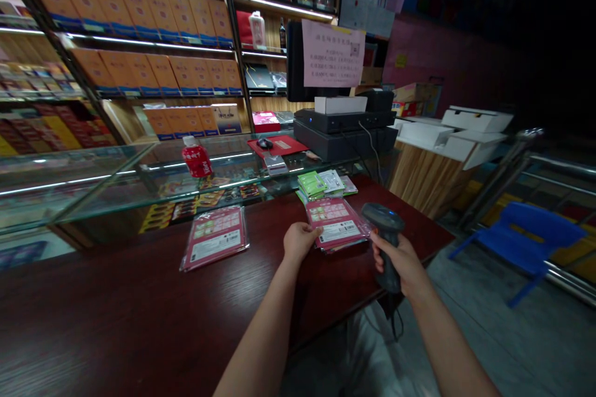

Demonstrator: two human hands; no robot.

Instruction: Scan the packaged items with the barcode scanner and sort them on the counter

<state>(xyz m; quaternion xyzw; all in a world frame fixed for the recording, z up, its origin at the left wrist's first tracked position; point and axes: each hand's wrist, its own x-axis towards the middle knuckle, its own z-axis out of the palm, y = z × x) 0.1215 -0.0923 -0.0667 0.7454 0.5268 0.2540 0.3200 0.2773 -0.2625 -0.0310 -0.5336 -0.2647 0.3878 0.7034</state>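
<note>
My right hand [404, 262] is closed around the grip of a dark barcode scanner [385, 229], whose head points toward a stack of pink plastic-wrapped packets [336, 222] on the dark wooden counter [116, 316]. My left hand [299, 240] pinches the near left corner of the top packet of that stack. A second pile of pink packets [215, 236] lies further left on the counter, apart from both hands.
Green and white packets [322, 184] lie behind the stack. A glass showcase [93, 180] carries a red bottle [196, 157], a mouse and a red pad. A register unit with monitor [344, 124] stands behind. Shelves of orange boxes line the back. A blue chair [526, 239] is at right.
</note>
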